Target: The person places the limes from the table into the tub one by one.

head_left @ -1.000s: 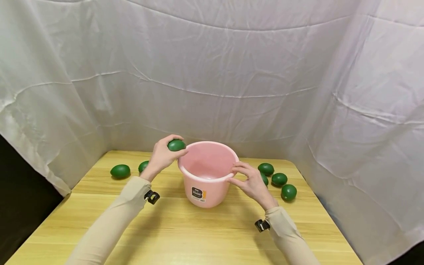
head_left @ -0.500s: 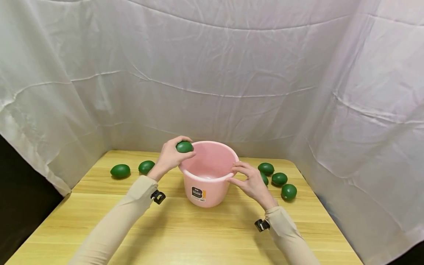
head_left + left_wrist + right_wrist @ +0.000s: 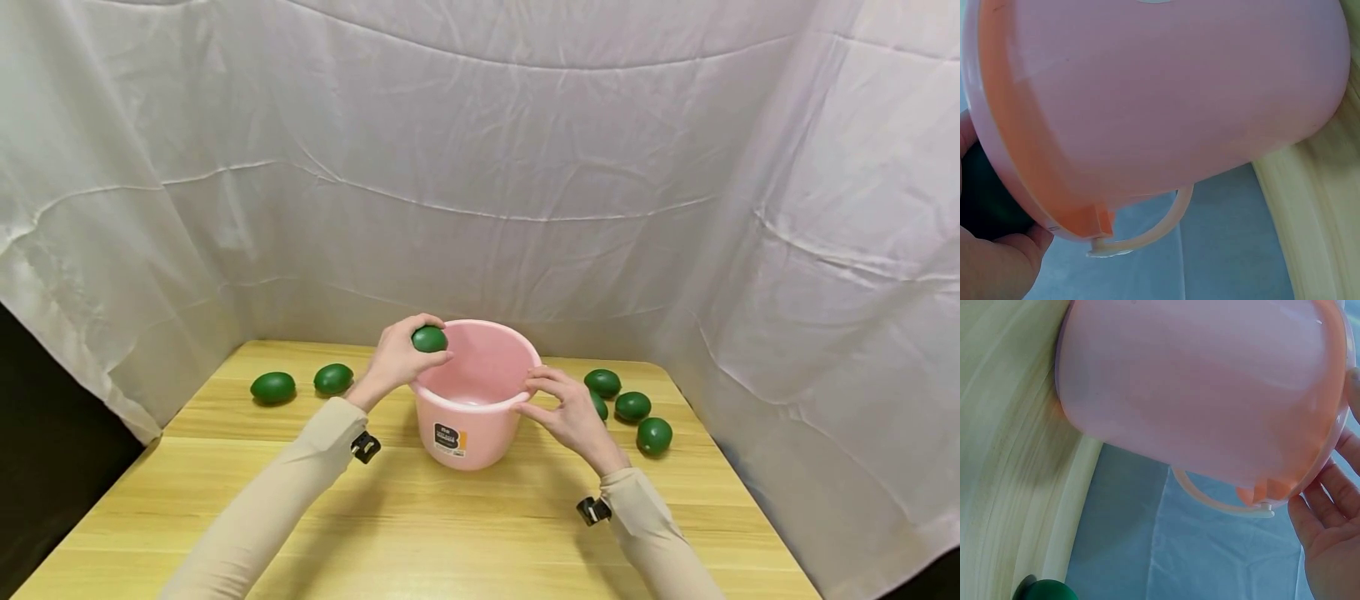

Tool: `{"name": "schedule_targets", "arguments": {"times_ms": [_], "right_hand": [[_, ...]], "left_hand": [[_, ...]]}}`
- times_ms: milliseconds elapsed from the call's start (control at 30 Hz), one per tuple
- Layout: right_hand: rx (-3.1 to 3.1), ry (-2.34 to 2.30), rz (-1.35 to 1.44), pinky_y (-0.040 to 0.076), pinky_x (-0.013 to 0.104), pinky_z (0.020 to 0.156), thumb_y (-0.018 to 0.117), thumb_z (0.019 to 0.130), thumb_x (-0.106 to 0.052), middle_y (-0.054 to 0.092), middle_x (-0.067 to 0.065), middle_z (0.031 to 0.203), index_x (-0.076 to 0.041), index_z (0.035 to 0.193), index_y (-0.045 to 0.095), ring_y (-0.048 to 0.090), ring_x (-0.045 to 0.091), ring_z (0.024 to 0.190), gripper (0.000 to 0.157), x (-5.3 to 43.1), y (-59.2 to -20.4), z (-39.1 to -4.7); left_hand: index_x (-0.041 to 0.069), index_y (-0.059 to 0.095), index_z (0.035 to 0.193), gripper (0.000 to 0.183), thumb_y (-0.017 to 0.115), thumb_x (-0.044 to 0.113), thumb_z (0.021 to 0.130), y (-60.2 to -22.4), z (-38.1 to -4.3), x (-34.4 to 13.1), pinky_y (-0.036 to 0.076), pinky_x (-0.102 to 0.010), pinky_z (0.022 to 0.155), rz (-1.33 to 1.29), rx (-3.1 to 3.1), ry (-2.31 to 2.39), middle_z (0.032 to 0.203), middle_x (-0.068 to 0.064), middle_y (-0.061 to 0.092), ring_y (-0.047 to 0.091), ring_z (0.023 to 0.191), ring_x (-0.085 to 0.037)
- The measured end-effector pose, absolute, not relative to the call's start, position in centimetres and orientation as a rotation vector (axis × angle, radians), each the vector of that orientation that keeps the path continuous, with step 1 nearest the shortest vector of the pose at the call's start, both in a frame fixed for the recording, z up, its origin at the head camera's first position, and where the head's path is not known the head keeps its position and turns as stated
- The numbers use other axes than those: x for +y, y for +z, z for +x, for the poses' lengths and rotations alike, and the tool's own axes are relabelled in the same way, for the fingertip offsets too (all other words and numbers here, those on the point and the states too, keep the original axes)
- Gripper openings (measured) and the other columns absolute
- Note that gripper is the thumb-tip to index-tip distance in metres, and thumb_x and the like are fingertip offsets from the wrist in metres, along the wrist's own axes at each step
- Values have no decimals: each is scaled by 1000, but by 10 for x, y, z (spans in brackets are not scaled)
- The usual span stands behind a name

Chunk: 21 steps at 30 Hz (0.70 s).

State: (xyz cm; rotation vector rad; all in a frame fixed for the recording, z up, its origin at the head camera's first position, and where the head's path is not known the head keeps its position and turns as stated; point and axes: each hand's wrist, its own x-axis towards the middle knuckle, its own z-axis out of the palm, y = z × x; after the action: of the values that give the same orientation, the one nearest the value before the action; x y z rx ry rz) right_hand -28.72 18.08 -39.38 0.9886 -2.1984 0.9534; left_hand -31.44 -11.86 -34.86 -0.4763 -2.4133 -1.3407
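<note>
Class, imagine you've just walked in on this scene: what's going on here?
A person's left hand holds a green fruit at the rim of a pink bucket, while the right hand grips the rim's other side. The bucket stands upright on a wooden table. Two more fruits lie left of it and four others right, one partly hidden by the right hand.

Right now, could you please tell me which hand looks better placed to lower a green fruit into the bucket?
Probably the left hand: it holds a green fruit at the rim of the pink bucket. The right hand, holding no fruit, grips the rim's other side, so seems suited to steadying.
</note>
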Motion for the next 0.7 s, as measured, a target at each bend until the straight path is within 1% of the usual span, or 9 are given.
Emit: {"name": "schedule_targets", "arguments": {"times_ms": [200,433,700], "right_hand": [[-2200,956,991,51,45,97,85,76,-19,68,3,115,-10,95,75,63,24,112,23,180,-394,-287],[-2210,964,980,51,44,97,85,76,-19,68,2,115,-10,95,75,63,23,112,24,179,-392,-286],[-2210,956,974,51,46,97,85,76,-19,68,3,116,-10,95,75,63,25,113,23,180,-393,-286]], "left_hand": [[12,65,119,46,83,23,78,-349,-315,-119,57,-37,75,-462,-2445,-1299,120,-9,66,65,94,-27],[9,64,121,47,82,22,80,-347,-314,-119,56,-36,75,-478,-2471,-1229,121,-12,65,64,95,-28],[12,66,119,45,82,25,80,-348,-316,-118,56,-37,75,-479,-2467,-1255,121,-10,66,64,96,-27]]}}
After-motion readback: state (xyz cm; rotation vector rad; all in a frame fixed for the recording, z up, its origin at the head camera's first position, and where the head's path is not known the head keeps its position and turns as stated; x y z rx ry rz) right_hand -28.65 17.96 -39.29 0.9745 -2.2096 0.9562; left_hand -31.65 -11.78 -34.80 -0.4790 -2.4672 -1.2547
